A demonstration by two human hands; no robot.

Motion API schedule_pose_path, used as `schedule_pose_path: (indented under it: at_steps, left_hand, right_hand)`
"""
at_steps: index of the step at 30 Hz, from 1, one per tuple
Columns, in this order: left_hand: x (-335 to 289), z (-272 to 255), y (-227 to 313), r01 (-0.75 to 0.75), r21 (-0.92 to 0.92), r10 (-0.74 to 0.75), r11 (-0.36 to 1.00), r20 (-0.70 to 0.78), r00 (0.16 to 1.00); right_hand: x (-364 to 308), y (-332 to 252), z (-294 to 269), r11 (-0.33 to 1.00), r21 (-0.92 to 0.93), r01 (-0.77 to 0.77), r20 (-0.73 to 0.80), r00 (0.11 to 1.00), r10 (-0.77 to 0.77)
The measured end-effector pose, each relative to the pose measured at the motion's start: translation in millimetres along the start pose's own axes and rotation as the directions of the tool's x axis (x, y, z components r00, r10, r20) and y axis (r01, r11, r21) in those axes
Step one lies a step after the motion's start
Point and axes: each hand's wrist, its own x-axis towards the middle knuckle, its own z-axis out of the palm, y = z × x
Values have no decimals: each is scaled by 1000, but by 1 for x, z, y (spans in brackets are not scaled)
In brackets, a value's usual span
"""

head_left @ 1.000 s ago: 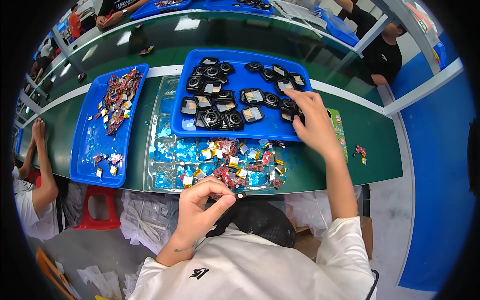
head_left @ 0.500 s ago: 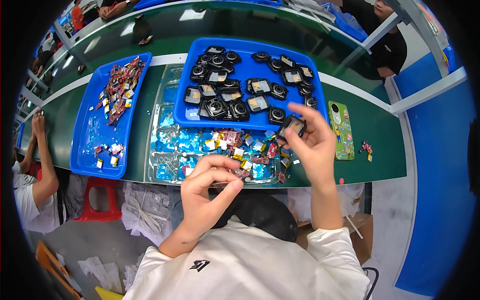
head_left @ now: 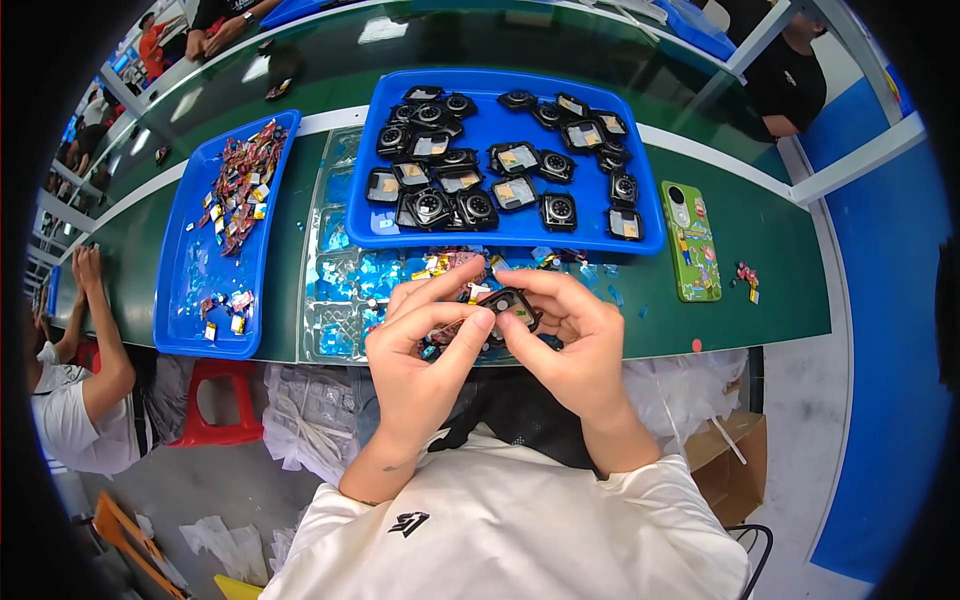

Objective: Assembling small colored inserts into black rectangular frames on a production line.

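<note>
Between my two hands is a black smartwatch case (head_left: 519, 303), its hollow inner side showing. My right hand (head_left: 575, 345) is closed on it, thumb across the opening and fingers behind. My left hand (head_left: 415, 350) meets its left edge with thumb and bent fingers pinched together; anything small between those fingertips is hidden. Just beyond the hands, a blue tray (head_left: 400, 241) bears many black watch cases, some showing round sensor backs, others pale inner faces. Beneath the hands, small battery and circuit parts (head_left: 440, 263) and blue film scraps lie on a clear compartment tray (head_left: 312, 290), partly covered.
A second blue tray (head_left: 185, 285) at the left holds reddish circuit strips and small batteries. On the right, a phone in a green patterned case (head_left: 691, 250) lies beside a small pile of parts (head_left: 747, 281). Other people work at the left and across the bench. A red stool (head_left: 215, 425) stands below.
My right hand has come left and down with the watch case, meeting my left hand in front of me. One more case now lies at the blue tray's lower right corner.
</note>
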Motion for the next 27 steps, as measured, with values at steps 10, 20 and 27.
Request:
schedule_pose_path:
  at_steps: [10,20,27]
  left_hand:
    - [-3,0,-3,78,-106,-83,991,-34,996]
    - [-10,1,3,-72,76,70,995,24,997]
    - [-15,-1,4,-107,235,124,966,-59,991]
  right_hand:
    - [-2,6,3,989,-98,115,-48,992,-120]
    - [-3,12,-1,994,0,110,-166,980,-109]
    - [1,13,-4,970,241,-39,-56,997,54]
